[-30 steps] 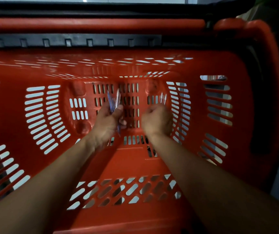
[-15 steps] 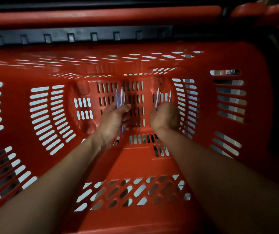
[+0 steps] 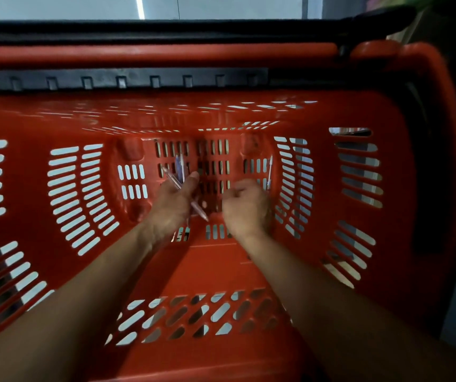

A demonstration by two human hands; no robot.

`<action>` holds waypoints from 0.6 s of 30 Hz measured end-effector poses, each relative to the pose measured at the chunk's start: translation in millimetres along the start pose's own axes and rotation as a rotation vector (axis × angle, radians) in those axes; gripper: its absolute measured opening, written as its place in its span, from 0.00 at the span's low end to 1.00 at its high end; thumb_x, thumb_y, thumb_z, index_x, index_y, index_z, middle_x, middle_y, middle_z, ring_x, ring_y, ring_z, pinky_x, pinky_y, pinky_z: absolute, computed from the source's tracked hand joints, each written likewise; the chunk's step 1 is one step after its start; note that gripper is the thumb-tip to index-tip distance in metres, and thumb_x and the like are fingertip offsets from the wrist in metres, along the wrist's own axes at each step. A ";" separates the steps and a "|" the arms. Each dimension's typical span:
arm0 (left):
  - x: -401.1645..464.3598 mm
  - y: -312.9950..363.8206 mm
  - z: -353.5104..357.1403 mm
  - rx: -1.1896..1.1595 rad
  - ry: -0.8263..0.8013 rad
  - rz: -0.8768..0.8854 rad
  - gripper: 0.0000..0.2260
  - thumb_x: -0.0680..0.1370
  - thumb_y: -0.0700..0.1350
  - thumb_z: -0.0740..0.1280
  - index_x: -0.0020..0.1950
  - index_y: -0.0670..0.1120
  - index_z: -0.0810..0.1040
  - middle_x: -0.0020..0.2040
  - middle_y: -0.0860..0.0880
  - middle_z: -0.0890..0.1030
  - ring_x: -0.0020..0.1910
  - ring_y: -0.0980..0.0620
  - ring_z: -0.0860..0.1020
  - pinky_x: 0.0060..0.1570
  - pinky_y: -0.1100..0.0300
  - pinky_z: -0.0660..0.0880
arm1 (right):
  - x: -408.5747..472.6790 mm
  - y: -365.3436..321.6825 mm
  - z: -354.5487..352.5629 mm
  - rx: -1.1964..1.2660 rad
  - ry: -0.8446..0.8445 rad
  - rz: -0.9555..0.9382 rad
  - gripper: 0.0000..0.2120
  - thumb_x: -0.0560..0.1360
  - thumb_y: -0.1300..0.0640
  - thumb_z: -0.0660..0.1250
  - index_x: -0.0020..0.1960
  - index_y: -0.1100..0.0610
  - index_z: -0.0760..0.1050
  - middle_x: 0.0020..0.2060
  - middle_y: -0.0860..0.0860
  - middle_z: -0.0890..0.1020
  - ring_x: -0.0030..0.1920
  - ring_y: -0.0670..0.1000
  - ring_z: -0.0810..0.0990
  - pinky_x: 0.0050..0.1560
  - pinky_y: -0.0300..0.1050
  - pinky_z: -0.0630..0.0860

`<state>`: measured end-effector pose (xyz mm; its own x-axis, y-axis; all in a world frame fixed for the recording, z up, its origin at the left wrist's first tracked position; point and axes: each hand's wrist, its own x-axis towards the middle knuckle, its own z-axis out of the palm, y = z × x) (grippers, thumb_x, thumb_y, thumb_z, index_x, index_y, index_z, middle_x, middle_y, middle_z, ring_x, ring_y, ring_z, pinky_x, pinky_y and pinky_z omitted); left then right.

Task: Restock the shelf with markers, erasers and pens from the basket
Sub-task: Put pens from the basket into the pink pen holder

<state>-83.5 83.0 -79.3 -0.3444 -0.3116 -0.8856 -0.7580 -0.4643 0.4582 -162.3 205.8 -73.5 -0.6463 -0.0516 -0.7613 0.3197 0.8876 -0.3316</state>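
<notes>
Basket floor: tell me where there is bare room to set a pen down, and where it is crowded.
Free: the solid red floor strip of the basket between the two forearms. Crowded: the far end, where the left hand grips several pens and the right hand holds a pen by the right wall.

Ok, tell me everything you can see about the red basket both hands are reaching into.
The basket looks like moulded red-orange plastic, deep, seen from above. Its walls and floor are pierced with rows of slots, straight on the floor, fanned on the side walls. A thick red rim runs along the far edge, with a dark bar behind it. Both forearms reach down inside: the left hand grips several pens near the floor, and the right hand is curled by another pen. Whether anything else lies on the floor is unclear.
</notes>
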 end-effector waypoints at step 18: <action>-20.6 17.9 9.5 -0.093 -0.077 -0.026 0.10 0.85 0.50 0.66 0.49 0.46 0.70 0.27 0.54 0.62 0.26 0.52 0.59 0.28 0.58 0.56 | 41.0 11.0 0.4 -0.326 0.242 0.231 0.12 0.81 0.51 0.67 0.61 0.55 0.80 0.54 0.55 0.85 0.54 0.57 0.85 0.52 0.52 0.83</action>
<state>-95.3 88.9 -53.5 -0.3696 -0.2358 -0.8988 -0.7137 -0.5473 0.4371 -184.9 213.2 -108.6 -0.7391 0.2384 -0.6299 0.2649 0.9628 0.0535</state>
